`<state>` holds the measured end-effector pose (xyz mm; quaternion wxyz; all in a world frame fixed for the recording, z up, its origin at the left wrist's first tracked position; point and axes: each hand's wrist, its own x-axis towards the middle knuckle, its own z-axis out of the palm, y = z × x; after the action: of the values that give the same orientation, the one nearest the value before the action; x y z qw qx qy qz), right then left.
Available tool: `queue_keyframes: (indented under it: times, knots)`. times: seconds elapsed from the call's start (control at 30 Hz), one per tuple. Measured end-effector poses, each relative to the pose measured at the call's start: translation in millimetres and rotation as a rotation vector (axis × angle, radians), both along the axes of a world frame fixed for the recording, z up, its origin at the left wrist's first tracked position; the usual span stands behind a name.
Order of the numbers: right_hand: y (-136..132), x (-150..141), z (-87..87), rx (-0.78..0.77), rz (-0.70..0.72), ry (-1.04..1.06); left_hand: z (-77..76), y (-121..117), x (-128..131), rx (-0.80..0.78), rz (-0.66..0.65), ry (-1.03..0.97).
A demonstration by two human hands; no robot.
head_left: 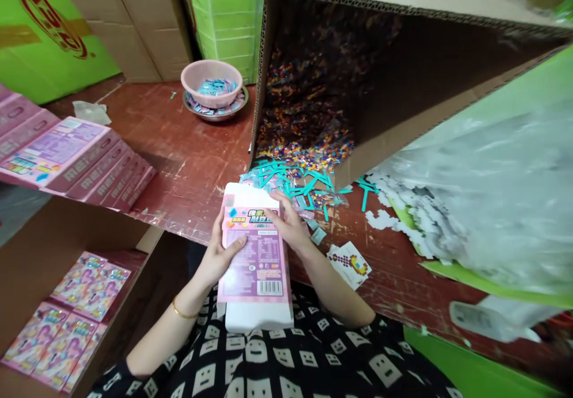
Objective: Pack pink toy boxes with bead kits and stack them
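A flat pink printed carton (255, 261) with white end flaps lies tilted over the table's front edge and my lap. My left hand (220, 255) grips its left side with the thumb on the printed face. My right hand (289, 222) rests on its upper right part, fingers spread over the top. Just beyond the carton lie teal plastic pieces (290, 180) and small bags of coloured beads (308, 147) that spill from a big cardboard box (403, 88) lying on its side.
A stack of flat pink cartons (71, 159) lies at the left of the red-brown table (179, 153). A pink bowl (211, 82) of small packets stands at the back. White shapes (412, 219), a printed card (349, 264) and a clear plastic bag (492, 189) are at the right. Below left, a box holds finished pink packs (71, 314).
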<state>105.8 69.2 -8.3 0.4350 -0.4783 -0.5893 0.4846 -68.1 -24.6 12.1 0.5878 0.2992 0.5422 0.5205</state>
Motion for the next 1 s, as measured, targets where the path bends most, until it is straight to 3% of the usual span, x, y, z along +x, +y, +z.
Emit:
queue_keyframes:
  times: [0.13, 0.23, 0.3, 0.4, 0.57, 0.63, 0.73, 0.83, 1.0]
  knots:
    - [-29, 3, -26.6, -0.239, -0.107, 0.263, -26.1, 0, 6, 0.038, -0.016, 0.164]
    - [-35, 8, -35.8, -0.366, -0.002, 0.246, -42.0, 3, 5, 0.04, 0.027, 0.273]
    - [-37, 12, -39.9, -0.36, 0.069, 0.159, -47.9, 5, 2, 0.037, 0.027, 0.31]
    - [-43, 15, -44.3, -0.23, 0.101, 0.06, -52.3, 7, 1, 0.059, -0.047, 0.382]
    - [-56, 13, -41.8, -0.069, -0.002, 0.18, -53.7, 3, 8, 0.21, 0.158, 0.356]
    - [-55, 16, -35.0, -0.094, 0.061, 0.173, -50.2, 4, 10, 0.186, 0.091, 0.314]
    - [-48, 25, -20.8, -0.204, 0.126, 0.191, -40.8, 9, 11, 0.015, -0.085, 0.256]
    - [-35, 33, -11.1, -0.377, 0.188, 0.231, -31.9, 15, 15, -0.065, -0.065, 0.166]
    - [-21, 43, -14.2, -0.627, 0.215, 0.333, -30.3, 18, 20, -0.018, -0.04, 0.193]
